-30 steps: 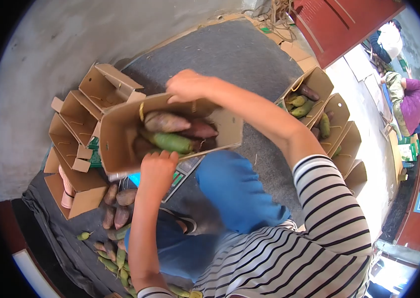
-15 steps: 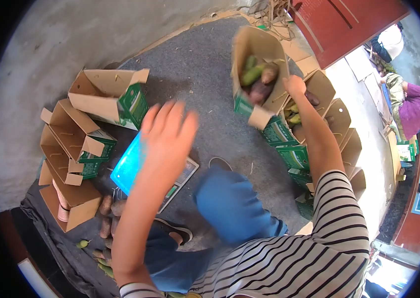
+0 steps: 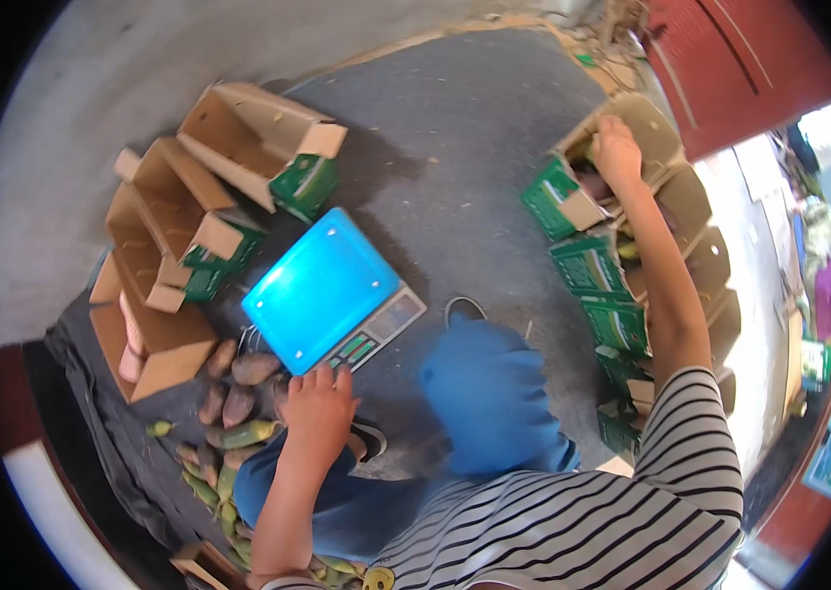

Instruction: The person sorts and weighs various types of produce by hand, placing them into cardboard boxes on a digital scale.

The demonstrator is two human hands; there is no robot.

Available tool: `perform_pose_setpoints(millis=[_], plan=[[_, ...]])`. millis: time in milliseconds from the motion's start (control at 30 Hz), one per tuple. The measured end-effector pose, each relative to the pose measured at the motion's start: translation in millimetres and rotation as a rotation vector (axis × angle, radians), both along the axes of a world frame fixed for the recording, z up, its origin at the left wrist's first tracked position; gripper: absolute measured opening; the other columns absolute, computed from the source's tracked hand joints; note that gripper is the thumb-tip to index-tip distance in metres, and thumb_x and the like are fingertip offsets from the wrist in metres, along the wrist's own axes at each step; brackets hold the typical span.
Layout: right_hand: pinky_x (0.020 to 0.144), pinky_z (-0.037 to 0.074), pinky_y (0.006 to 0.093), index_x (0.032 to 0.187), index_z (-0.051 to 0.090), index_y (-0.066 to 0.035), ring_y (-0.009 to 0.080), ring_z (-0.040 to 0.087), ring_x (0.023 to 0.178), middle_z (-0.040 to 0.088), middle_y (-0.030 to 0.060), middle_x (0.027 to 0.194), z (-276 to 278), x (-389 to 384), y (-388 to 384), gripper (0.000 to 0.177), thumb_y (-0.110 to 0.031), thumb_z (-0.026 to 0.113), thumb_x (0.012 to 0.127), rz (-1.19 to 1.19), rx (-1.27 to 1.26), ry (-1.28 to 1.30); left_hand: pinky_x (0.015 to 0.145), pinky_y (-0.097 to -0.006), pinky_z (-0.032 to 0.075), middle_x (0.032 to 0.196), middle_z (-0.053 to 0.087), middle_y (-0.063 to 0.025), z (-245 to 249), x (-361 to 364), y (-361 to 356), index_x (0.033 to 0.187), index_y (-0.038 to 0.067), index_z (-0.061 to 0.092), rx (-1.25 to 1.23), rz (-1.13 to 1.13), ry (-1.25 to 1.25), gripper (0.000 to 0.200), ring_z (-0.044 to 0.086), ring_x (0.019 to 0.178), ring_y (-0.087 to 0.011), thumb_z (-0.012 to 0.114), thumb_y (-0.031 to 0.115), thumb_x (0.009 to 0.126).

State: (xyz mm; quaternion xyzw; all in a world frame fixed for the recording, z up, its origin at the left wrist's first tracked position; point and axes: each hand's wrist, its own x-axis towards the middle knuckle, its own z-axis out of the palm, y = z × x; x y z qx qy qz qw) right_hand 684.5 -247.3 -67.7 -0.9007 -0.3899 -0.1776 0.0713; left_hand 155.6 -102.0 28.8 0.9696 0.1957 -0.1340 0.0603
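Grey floor point(image 3: 494, 118); your right hand point(image 3: 618, 153) at carton point(image 3: 548, 202), can't tell finger closure.
Left hand point(image 3: 320, 405): fingers apart. Carton likely heavy, stiff; hold walls point(image 3: 653, 128).

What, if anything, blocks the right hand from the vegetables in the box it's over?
Nothing visible. The right hand is over the open top of the box; the end flap is folded outward. Vegetables show beside the hand; contact can't be told.

Glare whitens the right, the scale point(image 3: 325, 287) shines, fisheye edges bend
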Motion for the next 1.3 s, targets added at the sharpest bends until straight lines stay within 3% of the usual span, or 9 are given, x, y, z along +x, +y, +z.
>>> perform_pose_setpoints(millis=[267, 500, 633, 700, 900, 1033, 1133, 1233, 1300], plan=[[0.085, 0.049, 0.0429, 0.107, 0.06, -0.005, 0.0317, 0.057, 0.103, 0.057, 0.0126, 0.114, 21.5, -226.1, 250.5, 0.028, -0.021, 0.053, 0.086, 0.855, -0.013, 0.478, 0.076, -0.038, 0.045, 0.089, 0.057, -0.0093, -4.4, -7.8, -1.6, 0.1, 0.006, 0.059, -0.021, 0.068, 0.022, 0.039, 0.06, 0.086, -0.0256, 0.072, 0.029, 0.072], [0.091, 0.045, 0.0429, 0.115, 0.056, -0.002, 0.0365, 0.055, 0.11, 0.057, 0.0192, 0.118, -48.6, -316.8, 404.1, 0.036, -0.022, 0.057, 0.085, 0.462, -0.09, 0.84, 0.075, -0.0365, 0.044, 0.091, 0.059, -0.0093, -9.9, -25.5, 5.6, 0.105, 0.005, 0.06, 0.054, 0.104, 0.027, 0.045, 0.06, 0.085, -0.0238, 0.073, 0.031, 0.07], [0.082, 0.049, 0.0452, 0.098, 0.066, -0.003, 0.0378, 0.062, 0.096, 0.065, 0.0215, 0.097, -58.6, -294.2, 406.0, 0.027, -0.023, 0.06, 0.08, 0.398, -0.152, 0.744, 0.074, -0.0367, 0.043, 0.092, 0.058, -0.0101, -12.0, -37.7, 8.3, 0.106, 0.004, 0.059, 0.123, 0.129, 0.028, 0.047, 0.059, 0.085, -0.0234, 0.073, 0.031, 0.07], [0.076, 0.049, 0.0463, 0.089, 0.068, -0.005, 0.0371, 0.063, 0.086, 0.066, 0.0192, 0.09, -84.7, -240.4, 410.3, 0.025, -0.024, 0.062, 0.075, 0.399, 0.034, 0.6, 0.074, -0.0368, 0.043, 0.092, 0.057, -0.0103, -15.7, -44.3, 3.7, 0.107, 0.004, 0.058, 0.157, 0.128, 0.021, 0.047, 0.059, 0.084, -0.0233, 0.073, 0.031, 0.07], [0.081, 0.046, 0.0469, 0.089, 0.061, -0.004, 0.0352, 0.058, 0.096, 0.062, 0.0168, 0.094, 1.0, -137.8, 270.3, 0.019, -0.022, 0.058, 0.083, 0.588, -0.267, 0.314, 0.073, -0.0368, 0.043, 0.092, 0.057, -0.0101, -7.8, -39.5, -4.6, 0.103, 0.005, 0.058, 0.112, 0.125, -0.011, 0.045, 0.058, 0.085, -0.0234, 0.074, 0.031, 0.069], [0.074, 0.046, 0.0453, 0.082, 0.06, -0.002, 0.0355, 0.06, 0.088, 0.063, 0.0186, 0.087, 21.8, -118.9, 133.6, 0.017, -0.019, 0.059, 0.081, 0.528, -0.251, 0.569, 0.073, -0.0369, 0.044, 0.089, 0.056, -0.0091, -10.3, -35.2, -12.7, 0.102, 0.006, 0.058, 0.124, 0.081, -0.083, 0.045, 0.058, 0.083, -0.0238, 0.074, 0.031, 0.069], [0.069, 0.048, 0.0391, 0.084, 0.063, -0.004, 0.0254, 0.064, 0.082, 0.062, 0.0162, 0.08, 26.6, -116.5, 72.0, 0.022, -0.026, 0.065, 0.081, 0.187, -0.536, 0.861, 0.073, -0.0373, 0.044, 0.088, 0.056, -0.0085, -10.9, -30.1, -19.2, 0.101, 0.006, 0.058, 0.123, 0.038, -0.088, 0.043, 0.058, 0.082, -0.024, 0.074, 0.03, 0.069], [0.075, 0.049, 0.0391, 0.089, 0.067, -0.007, 0.0261, 0.062, 0.091, 0.063, 0.0145, 0.093, 23.3, -155.2, 75.0, 0.032, -0.036, 0.069, 0.076, 0.22, -0.754, 0.199, 0.073, -0.038, 0.044, 0.089, 0.057, -0.0094, -5.3, -20.9, -22.8, 0.099, 0.006, 0.058, 0.049, 0.036, -0.078, 0.039, 0.059, 0.084, -0.0251, 0.072, 0.03, 0.071], [0.082, 0.048, 0.0404, 0.105, 0.065, -0.01, 0.0288, 0.059, 0.101, 0.061, 0.0125, 0.103, 2.6, -165.0, 95.0, 0.044, -0.04, 0.07, 0.073, 0.363, -0.565, 0.261, 0.074, -0.0383, 0.045, 0.089, 0.058, -0.01, -2.9, -19.6, -23.8, 0.098, 0.006, 0.058, 0.003, 0.046, -0.062, 0.038, 0.06, 0.085, -0.0255, 0.072, 0.03, 0.073]])
